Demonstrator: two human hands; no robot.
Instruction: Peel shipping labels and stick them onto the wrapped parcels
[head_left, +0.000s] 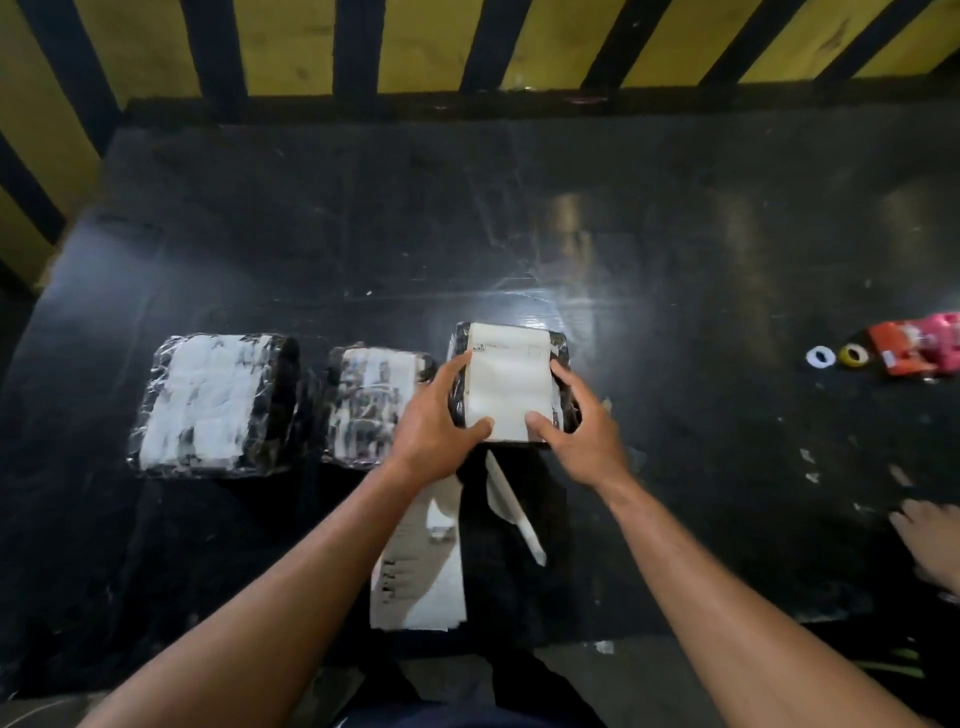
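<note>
Three plastic-wrapped dark parcels lie in a row on the black table (675, 234). The right parcel (563, 343) carries a clean white shipping label (509, 384) on top. My left hand (436, 431) grips this parcel's left side, thumb pressing the label's near edge. My right hand (576, 426) grips its right side, thumb on the label too. The middle parcel (369, 405) and the left parcel (213, 405) show white labels under crinkled wrap. A strip of label sheets (421, 566) and a peeled backing strip (514, 509) lie near the front edge.
Two small tape rolls, white (820, 356) and yellow (853, 355), and a red-and-pink packet (919, 345) sit at the far right. Another person's hand (930, 535) rests on the table's right edge. Yellow boards with black bars stand behind the table.
</note>
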